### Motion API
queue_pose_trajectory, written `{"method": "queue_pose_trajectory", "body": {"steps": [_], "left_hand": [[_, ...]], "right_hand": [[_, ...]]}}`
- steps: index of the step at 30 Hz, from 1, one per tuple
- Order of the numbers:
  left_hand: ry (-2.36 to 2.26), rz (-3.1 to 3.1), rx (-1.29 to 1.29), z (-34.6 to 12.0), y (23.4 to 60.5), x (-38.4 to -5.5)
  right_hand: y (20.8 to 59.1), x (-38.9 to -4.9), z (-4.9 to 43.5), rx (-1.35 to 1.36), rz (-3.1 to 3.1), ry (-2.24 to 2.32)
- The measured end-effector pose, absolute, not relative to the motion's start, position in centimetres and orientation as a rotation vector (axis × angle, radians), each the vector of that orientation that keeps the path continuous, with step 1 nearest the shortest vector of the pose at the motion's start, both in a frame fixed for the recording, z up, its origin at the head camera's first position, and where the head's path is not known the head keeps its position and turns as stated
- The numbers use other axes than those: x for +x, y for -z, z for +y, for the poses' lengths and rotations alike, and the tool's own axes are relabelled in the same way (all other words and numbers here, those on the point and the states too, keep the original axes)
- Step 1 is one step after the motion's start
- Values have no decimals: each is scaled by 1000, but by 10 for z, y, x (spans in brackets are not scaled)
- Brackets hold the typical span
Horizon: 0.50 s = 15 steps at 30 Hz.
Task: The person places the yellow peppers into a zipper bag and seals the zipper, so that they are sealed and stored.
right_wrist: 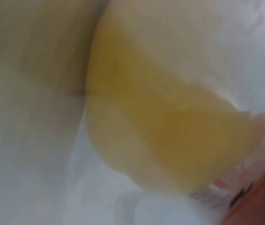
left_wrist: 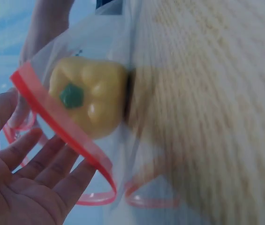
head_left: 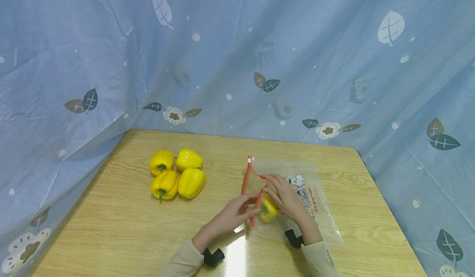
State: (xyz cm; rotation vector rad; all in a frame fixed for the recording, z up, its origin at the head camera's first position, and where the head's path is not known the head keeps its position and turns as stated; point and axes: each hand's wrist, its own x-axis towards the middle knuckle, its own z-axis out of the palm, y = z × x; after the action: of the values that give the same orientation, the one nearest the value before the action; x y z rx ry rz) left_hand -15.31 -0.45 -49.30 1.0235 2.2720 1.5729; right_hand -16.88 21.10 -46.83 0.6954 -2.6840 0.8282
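Note:
A clear zip bag [head_left: 326,211] with a red zip edge and printed cartoon figures lies on the table, its mouth facing left. Inside it, just past the mouth, sits a yellow bell pepper [head_left: 269,209]; its green stem end faces the opening in the left wrist view. My left hand [head_left: 236,214] is at the mouth, fingers [left_wrist: 52,164] loosely extended by the red zip edge [left_wrist: 62,124] and apart from the pepper. My right hand [head_left: 287,196] holds the upper zip edge, keeping the mouth apart. The right wrist view is blurred, with the pepper [right_wrist: 170,136] seen through plastic.
Several yellow bell peppers [head_left: 191,183] stand grouped on the left part of the wooden table [head_left: 122,219]. A blue patterned curtain [head_left: 222,62] hangs behind the table and along both sides.

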Motion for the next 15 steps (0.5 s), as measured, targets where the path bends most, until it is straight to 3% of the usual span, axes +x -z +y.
{"method": "queue_pose_trajectory", "body": {"steps": [15], "left_hand": [[-1475, 2363, 927, -11, 486, -150]], "right_hand": [[470, -170, 214, 699, -2669, -804]]}}
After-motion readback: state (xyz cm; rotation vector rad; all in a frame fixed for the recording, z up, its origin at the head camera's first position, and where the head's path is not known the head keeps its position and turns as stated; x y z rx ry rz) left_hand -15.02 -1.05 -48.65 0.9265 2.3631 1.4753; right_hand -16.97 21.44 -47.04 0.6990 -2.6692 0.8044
